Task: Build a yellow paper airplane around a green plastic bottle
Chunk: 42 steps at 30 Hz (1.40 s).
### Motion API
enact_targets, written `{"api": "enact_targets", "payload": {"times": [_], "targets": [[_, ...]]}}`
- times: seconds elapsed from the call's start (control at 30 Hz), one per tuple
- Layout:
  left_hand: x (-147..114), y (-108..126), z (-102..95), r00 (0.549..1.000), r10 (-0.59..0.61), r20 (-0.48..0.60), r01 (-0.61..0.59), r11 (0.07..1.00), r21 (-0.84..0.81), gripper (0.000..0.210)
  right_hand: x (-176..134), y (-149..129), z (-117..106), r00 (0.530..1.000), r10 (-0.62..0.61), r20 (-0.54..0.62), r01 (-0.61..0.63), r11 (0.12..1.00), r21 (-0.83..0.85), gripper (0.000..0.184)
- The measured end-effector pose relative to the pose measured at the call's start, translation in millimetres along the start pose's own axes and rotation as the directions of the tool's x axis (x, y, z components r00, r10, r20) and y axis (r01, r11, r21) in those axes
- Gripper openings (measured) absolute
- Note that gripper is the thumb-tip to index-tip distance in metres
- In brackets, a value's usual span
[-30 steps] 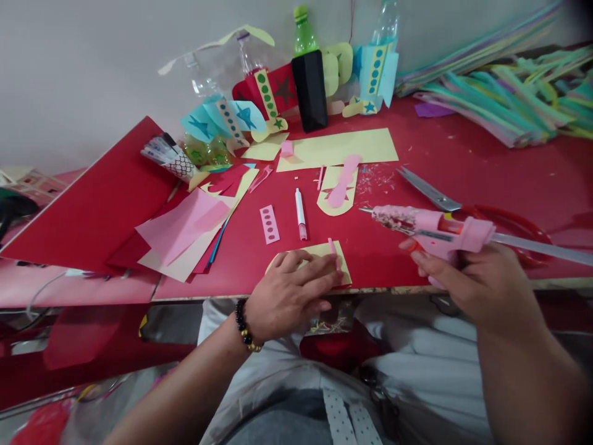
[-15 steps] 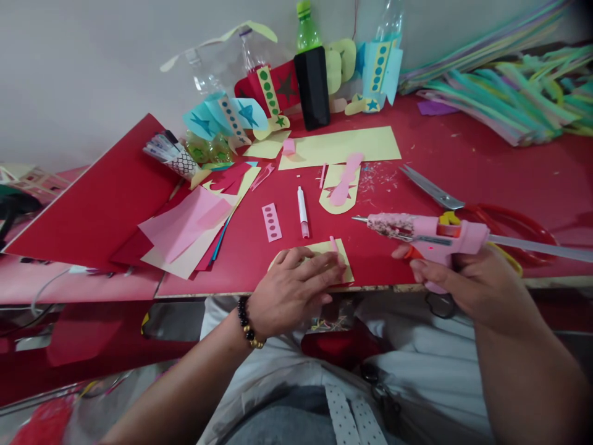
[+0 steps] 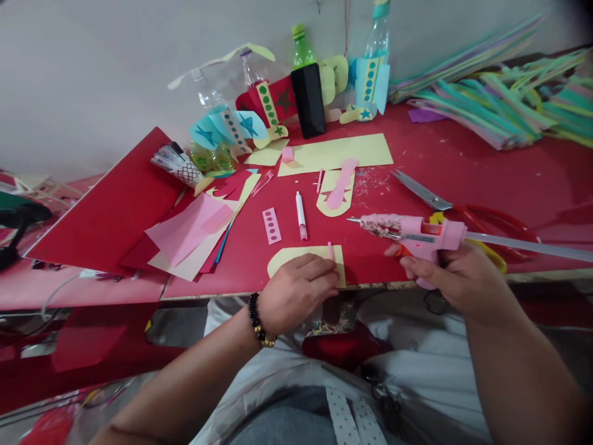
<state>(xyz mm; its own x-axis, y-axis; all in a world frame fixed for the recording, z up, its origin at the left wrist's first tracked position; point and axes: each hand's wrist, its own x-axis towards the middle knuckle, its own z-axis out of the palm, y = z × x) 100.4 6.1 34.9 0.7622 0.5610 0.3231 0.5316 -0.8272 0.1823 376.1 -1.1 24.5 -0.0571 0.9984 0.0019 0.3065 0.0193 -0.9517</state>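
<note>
Gripping a pink plastic glue gun (image 3: 412, 235) by its handle: right hand (image 3: 463, 272), fingers wrapped. Left hand (image 3: 296, 292), fingers bent together, lies over pale-yellow round-ended paper (image 3: 285, 256) at near edge of red counter (image 3: 486, 179); cannot tell whether it pinches the thin pink strip (image 3: 330, 250) there. Beyond: white pen (image 3: 300, 211), pink dotted paper rectangle (image 3: 271, 226). Rear: green plastic bottle (image 3: 302, 50).

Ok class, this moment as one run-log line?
left hand: over yellow paper; right hand: holds pink glue gun; pen: on table

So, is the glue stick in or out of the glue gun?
Partly in: the glue stick juts from the back of the glue gun.
</note>
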Motion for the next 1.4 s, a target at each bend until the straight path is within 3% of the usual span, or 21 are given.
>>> {"api": "enact_targets", "payload": {"times": [0.13,0.27,0.37,0.43,0.47,0.53,0.6,0.67,0.73,0.87,1.1,1.17,1.27,1.4], "targets": [[-4,-7,5.0,0.991,0.023,-0.135,-0.028,0.999,-0.035,0.016,0,2,0,1.0,0.012,0.012,-0.012,0.999,0.029,0.033],[-6,-12,1.5,0.958,-0.037,-0.285,0.02,0.998,-0.062,0.019,0,4,0,1.0,0.016,0.007,-0.016,1.0,0.01,0.035],[-2,-8,-13.2,0.887,-0.125,-0.445,0.084,0.99,-0.11,0.02,0,5,0,1.0,0.01,-0.004,-0.01,1.0,-0.028,0.034],[4,-5,-25.6,0.809,-0.304,-0.502,0.192,0.945,-0.263,0.015,1,6,0,1.0,-0.007,-0.017,0.007,0.999,-0.038,0.033],[8,-4,-30.7,0.78,-0.423,-0.461,0.253,0.887,-0.386,0.012,1,7,0,1.0,-0.014,-0.023,0.013,0.999,-0.04,0.032],[16,-6,-36.1,0.764,-0.608,-0.216,0.372,0.689,-0.622,0.015,1,7,1,0.999,-0.016,-0.033,0.015,0.999,-0.037,0.031],[24,-12,-33.8,0.767,-0.636,0.083,0.49,0.497,-0.716,0.021,1,6,1,1.0,-0.006,-0.027,0.006,1.0,-0.019,0.031],[29,-21,-26.0,0.753,-0.609,0.248,0.585,0.448,-0.676,0.024,1,5,1,1.0,0.013,-0.006,-0.012,1.0,0.014,0.032],[33,-27,-16.2,0.757,-0.596,0.268,0.621,0.528,-0.58,0.024,1,4,1,1.0,0.026,0.013,-0.026,0.999,0.036,0.033],[39,-30,-0.1,0.81,-0.569,0.14,0.576,0.728,-0.371,0.022,1,2,0,1.0,0.005,0.019,-0.005,1.0,0.029,0.033],[34,-27,6.5,0.857,-0.51,-0.066,0.492,0.851,-0.186,0.02,1,4,0,1.0,0.003,0.011,-0.004,0.999,0.032,0.033],[23,-27,3.2,0.91,-0.402,-0.105,0.38,0.908,-0.177,0.023,1,5,0,1.0,-0.009,0.005,0.009,1.0,0.03,0.032],[4,-28,-2.3,0.985,-0.159,-0.071,0.142,0.97,-0.2,0.029,2,8,0,1.0,-0.018,0.009,0.018,1.0,0.017,0.032],[-15,-30,-6.1,1.0,-0.023,-0.004,0.022,0.974,-0.224,0.032,2,11,0,0.999,-0.004,-0.039,0.006,0.999,0.033,0.029]]}}
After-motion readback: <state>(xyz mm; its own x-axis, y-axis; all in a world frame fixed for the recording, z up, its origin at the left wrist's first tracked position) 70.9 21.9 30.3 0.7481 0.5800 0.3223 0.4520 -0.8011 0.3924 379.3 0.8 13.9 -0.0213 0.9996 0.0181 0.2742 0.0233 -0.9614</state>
